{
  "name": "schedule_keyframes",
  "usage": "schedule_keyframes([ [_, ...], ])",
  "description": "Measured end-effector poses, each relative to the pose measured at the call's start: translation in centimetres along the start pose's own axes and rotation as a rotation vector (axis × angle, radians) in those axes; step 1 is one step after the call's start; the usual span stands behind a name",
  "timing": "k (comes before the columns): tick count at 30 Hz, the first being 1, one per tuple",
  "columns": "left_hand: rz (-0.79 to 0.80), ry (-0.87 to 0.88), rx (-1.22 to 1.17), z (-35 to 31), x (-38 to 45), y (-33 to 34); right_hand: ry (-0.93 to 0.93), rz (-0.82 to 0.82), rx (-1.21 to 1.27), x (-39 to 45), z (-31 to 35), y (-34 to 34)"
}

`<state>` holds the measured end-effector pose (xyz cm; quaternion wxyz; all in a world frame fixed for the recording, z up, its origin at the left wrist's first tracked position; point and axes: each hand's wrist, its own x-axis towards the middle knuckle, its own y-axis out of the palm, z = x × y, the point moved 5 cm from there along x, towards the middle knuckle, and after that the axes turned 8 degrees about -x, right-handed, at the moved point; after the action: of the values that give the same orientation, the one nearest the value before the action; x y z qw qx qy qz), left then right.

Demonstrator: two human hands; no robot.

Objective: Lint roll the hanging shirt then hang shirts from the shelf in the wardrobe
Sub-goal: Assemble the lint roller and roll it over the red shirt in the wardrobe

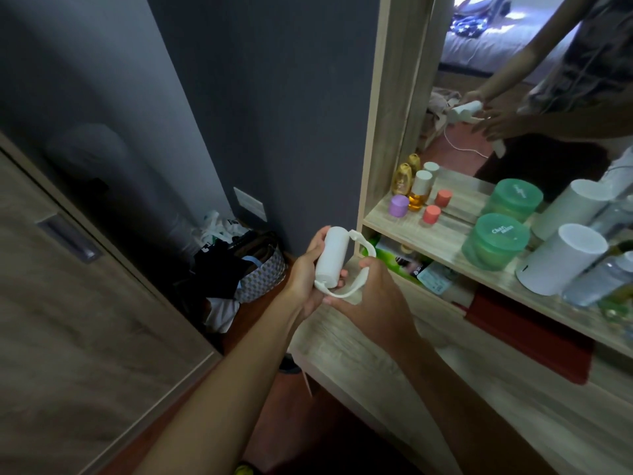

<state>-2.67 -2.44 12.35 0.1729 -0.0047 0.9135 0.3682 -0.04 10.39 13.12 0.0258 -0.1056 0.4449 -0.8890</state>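
The left hand (310, 269) is curling around the white cylindrical roll of the plastic lint roller (330, 257), steadying it above the pale wooden bench (342, 341), while the right hand (371, 299) is pinching its curved white handle, seemingly readying it.

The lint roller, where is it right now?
Head view, centre: the lint roller is held by the left hand and right hand, above the dresser's left corner.

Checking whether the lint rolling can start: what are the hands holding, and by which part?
The left hand grips the white lint roller around its roll; the right hand holds its curved white handle.
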Motion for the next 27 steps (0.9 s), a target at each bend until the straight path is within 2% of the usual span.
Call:
schedule_keyframes([
  [9,-0.016,0.056,0.058,-0.9,0.1,1.7,0.046,-0.022,0.032,0.5,1.2,-2.5],
  [16,-0.016,0.052,0.07,-1.5,-0.2,2.2,0.086,0.036,0.032,1.0,1.8,-2.9],
  [18,-0.011,0.052,0.045,-1.8,-0.3,2.4,0.063,0.117,0.168,1.6,1.9,-3.5],
  [21,0.026,0.053,-0.012,-1.9,-0.6,2.0,0.123,0.254,0.597,2.4,1.8,-4.6],
  [27,0.13,0.066,0.198,0.0,-2.2,2.2,0.074,0.058,0.467,4.0,0.6,-3.3],
])
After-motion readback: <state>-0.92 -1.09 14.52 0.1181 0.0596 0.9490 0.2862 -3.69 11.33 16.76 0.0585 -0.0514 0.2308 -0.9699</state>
